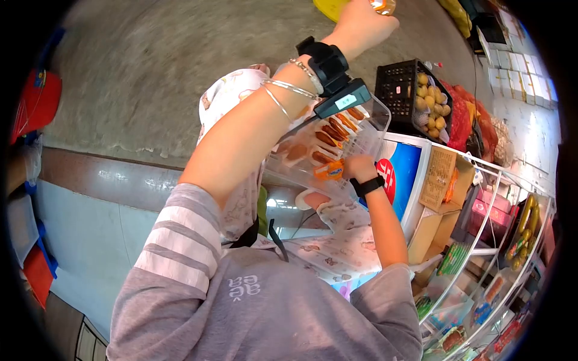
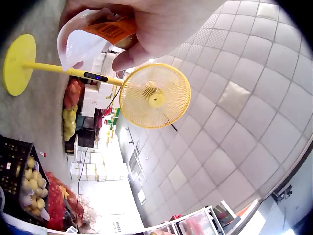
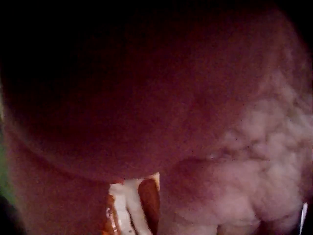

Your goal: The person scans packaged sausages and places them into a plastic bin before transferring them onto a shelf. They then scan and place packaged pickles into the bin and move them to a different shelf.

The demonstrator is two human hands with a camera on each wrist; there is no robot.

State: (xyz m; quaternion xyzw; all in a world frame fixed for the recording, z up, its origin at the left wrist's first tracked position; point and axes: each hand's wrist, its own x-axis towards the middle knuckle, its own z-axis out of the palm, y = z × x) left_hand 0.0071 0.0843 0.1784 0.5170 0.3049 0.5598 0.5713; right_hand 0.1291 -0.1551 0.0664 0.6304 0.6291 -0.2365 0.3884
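My left hand (image 1: 364,27) is stretched far forward and grips a clear snack packet (image 1: 383,6) with an orange label. In the left wrist view that packet's whitish film and orange printed panel show beside the curled fingers. Over a clear plastic bin (image 1: 380,114) on my lap side, my right hand (image 1: 359,167) holds an orange-labelled packet (image 1: 329,171) by its edge. Brown, sausage-like packed snacks (image 1: 332,133) lie in rows inside the bin. The right wrist view is mostly filled by the dark palm, with a sliver of white and brown packaging (image 3: 129,208) below.
A black crate (image 1: 397,90) of potato-like produce in foam nets stands beyond the bin, beside red mesh sacks (image 1: 462,114). To the right are an open cardboard box (image 1: 438,180) and a white wire rack (image 1: 463,271) of goods. A yellow standing fan (image 2: 155,99) is ahead.
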